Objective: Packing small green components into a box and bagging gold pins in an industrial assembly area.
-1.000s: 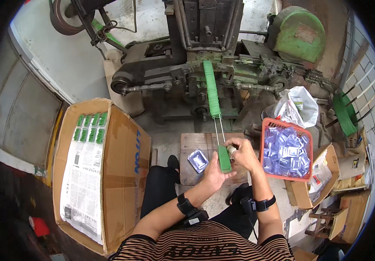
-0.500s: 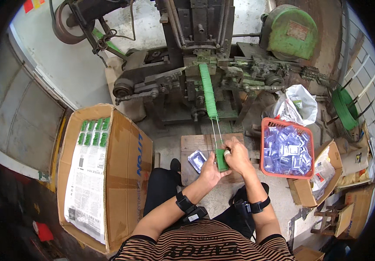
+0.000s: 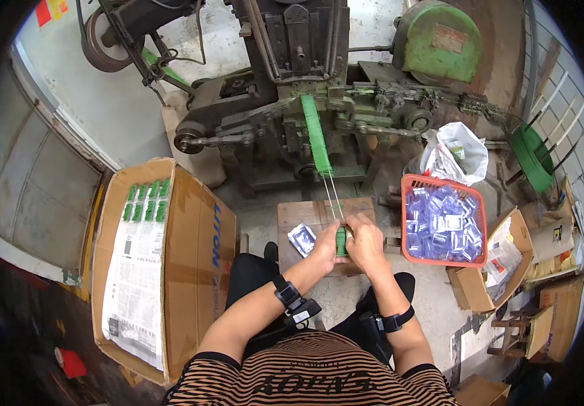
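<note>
A dark, grimy machine (image 3: 295, 51) fills the back, with a rounded green cover (image 3: 434, 57) up at its right. Over on the left, a tall cardboard box (image 3: 197, 271) holds newspaper (image 3: 133, 277), and at its far end sit rows of green pieces (image 3: 146, 201). Across to the right, a red basket (image 3: 403, 220) brims with clear, bluish plastic packs (image 3: 444, 227), a white bag (image 3: 475, 159) just behind it and a smaller open carton (image 3: 468, 291) nearby. On the low wooden table (image 3: 295, 213), a clear plastic tray (image 3: 301, 240) lies just beside the left hand (image 3: 323, 254).

Here's the green bundle (image 3: 341, 241): short, ridged, between both hands over the table's near part, in line below the thin metal rods (image 3: 332, 193). Higher up those rods runs a long green stack (image 3: 316, 135), slanting down from the machine.

And the fingers! The left ones close in along the bundle's left side; the right hand (image 3: 368, 247) has its fingers bent tight against the right side. Both grip it, though some fingertips are hidden.
</note>
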Demonstrator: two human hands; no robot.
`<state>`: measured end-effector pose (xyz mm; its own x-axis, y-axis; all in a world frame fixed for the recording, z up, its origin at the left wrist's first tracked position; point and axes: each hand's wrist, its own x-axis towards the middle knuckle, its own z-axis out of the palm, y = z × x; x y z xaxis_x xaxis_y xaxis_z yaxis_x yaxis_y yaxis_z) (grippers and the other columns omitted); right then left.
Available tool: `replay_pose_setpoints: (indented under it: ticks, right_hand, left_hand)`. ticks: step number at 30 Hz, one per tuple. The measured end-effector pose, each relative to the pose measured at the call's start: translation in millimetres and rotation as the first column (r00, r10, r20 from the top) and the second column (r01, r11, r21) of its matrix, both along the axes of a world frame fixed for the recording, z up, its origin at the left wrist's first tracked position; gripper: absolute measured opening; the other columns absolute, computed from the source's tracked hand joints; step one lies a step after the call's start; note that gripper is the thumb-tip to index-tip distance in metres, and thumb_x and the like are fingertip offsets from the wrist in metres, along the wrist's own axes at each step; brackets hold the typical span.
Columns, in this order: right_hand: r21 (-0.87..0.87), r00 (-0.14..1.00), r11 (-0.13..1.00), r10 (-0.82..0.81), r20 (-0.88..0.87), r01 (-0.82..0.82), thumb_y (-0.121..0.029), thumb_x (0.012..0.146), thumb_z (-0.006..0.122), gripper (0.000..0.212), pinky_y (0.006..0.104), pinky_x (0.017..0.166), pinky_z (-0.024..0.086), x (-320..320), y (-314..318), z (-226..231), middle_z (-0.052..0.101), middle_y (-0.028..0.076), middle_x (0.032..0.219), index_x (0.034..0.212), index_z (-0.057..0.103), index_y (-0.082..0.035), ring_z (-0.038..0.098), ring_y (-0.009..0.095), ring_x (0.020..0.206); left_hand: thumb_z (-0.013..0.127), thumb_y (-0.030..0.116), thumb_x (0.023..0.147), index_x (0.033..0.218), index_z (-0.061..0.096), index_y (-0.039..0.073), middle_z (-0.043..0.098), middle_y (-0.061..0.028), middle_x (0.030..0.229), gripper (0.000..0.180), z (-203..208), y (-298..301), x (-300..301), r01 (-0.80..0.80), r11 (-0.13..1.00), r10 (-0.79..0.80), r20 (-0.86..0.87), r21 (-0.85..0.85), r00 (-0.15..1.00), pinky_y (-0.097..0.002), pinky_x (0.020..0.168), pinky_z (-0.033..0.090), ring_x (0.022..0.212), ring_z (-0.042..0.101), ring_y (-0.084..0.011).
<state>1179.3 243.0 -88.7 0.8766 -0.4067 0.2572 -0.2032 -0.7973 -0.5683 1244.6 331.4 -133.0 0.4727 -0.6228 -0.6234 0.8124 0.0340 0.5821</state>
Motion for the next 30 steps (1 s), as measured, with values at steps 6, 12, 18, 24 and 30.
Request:
replay_pose_setpoints:
  ticks: [6,12,18,24,30]
  right_hand:
    - [0.109,0.974,0.994,-0.041,0.225,0.017,0.003,0.066,0.055,0.027,0.0423,0.073,0.048,-51,13,17,0.06,0.018,0.091,0.091,0.064,-0.003,0.059,0.039,0.081]
    - [0.222,0.934,0.912,-0.312,-0.176,0.346,-0.012,0.079,0.057,0.021,0.0419,0.081,0.046,-52,-45,-66,0.062,0.024,0.095,0.093,0.063,0.001,0.06,0.039,0.092]
    - [0.007,0.787,0.911,-0.352,-0.507,0.412,-0.029,0.075,0.065,0.035,0.0464,0.075,0.046,-2,-42,-157,0.062,0.026,0.086,0.088,0.059,0.003,0.059,0.043,0.086]
    - [0.012,0.949,0.949,-0.314,-0.008,0.314,-0.013,0.069,0.066,0.021,0.0433,0.062,0.044,25,-68,-232,0.059,0.021,0.07,0.075,0.057,0.005,0.056,0.033,0.063]
    - [0.703,0.913,0.652,-0.409,0.01,0.285,-0.009,0.08,0.058,0.02,0.0273,0.033,0.035,5,-132,-265,0.052,0.005,0.05,0.063,0.052,-0.002,0.047,0.013,0.037]
  left_hand:
    - [0.04,0.026,0.095,0.103,0.051,0.004,0.062,-0.0101,0.079,0.026,20,37,-38,0.16,0.98,-0.149,0.095,-0.121,0.984,-0.0266,0.035,0.049,0.057,0.064,-0.0218]
    - [0.05,0.034,0.092,0.104,0.05,0.003,0.063,-0.0121,0.069,0.033,101,125,2,0.242,0.97,-0.239,0.312,0.028,0.92,-0.0215,0.03,0.038,0.051,0.064,-0.0221]
    - [0.058,0.026,0.088,0.095,0.058,-0.001,0.059,-0.0065,0.065,0.028,203,284,99,-0.431,0.872,0.114,0.762,0.23,0.637,-0.0207,0.029,0.037,0.043,0.056,-0.0137]
    - [0.066,0.025,0.083,0.072,0.064,-0.001,0.054,-0.0024,0.055,0.029,140,421,143,-0.77,0.582,0.122,0.909,0.26,0.399,-0.0258,0.032,0.033,0.037,0.043,-0.0088]
    - [0.065,0.026,0.08,0.075,0.067,-0.001,0.055,-0.0096,0.05,0.028,36,418,180,-0.668,0.577,0.022,0.809,0.47,0.588,-0.0355,0.045,0.044,0.041,0.052,-0.0187]
